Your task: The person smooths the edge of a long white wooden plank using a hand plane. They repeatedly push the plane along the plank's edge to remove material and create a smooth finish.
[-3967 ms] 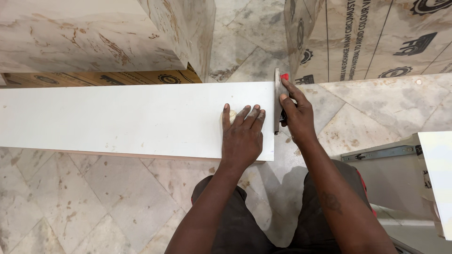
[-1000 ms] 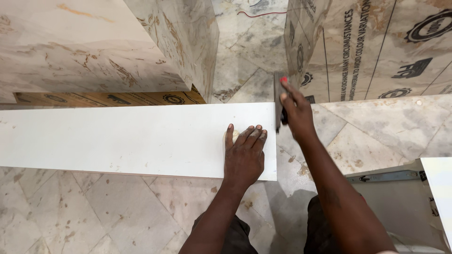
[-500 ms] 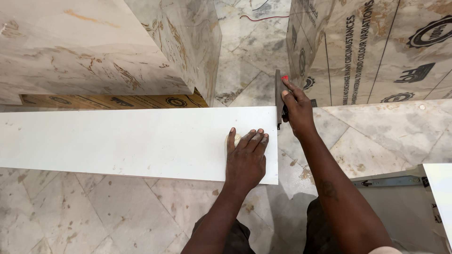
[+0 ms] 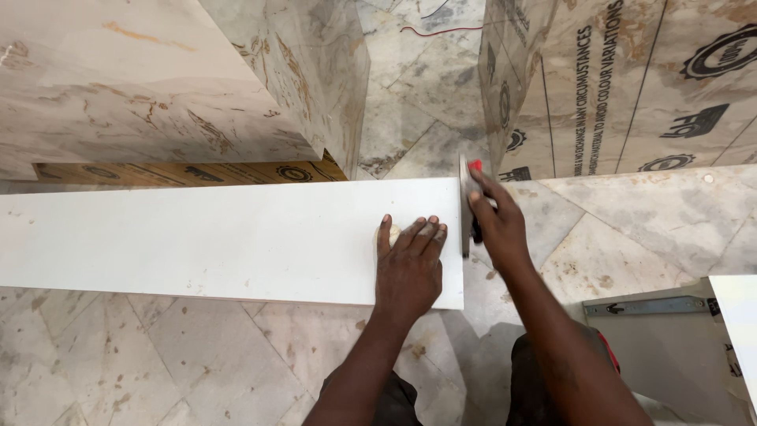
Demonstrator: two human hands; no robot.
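One white board, long and flat, lying across the marble floor; left hand, fingers spread open and pressed flat on the board near its right end; right hand at that end, fingers closed round one flat tool with a red tip, held against the board's end edge; one metal drawer rail right of the board; two printed plywood panels behind it.
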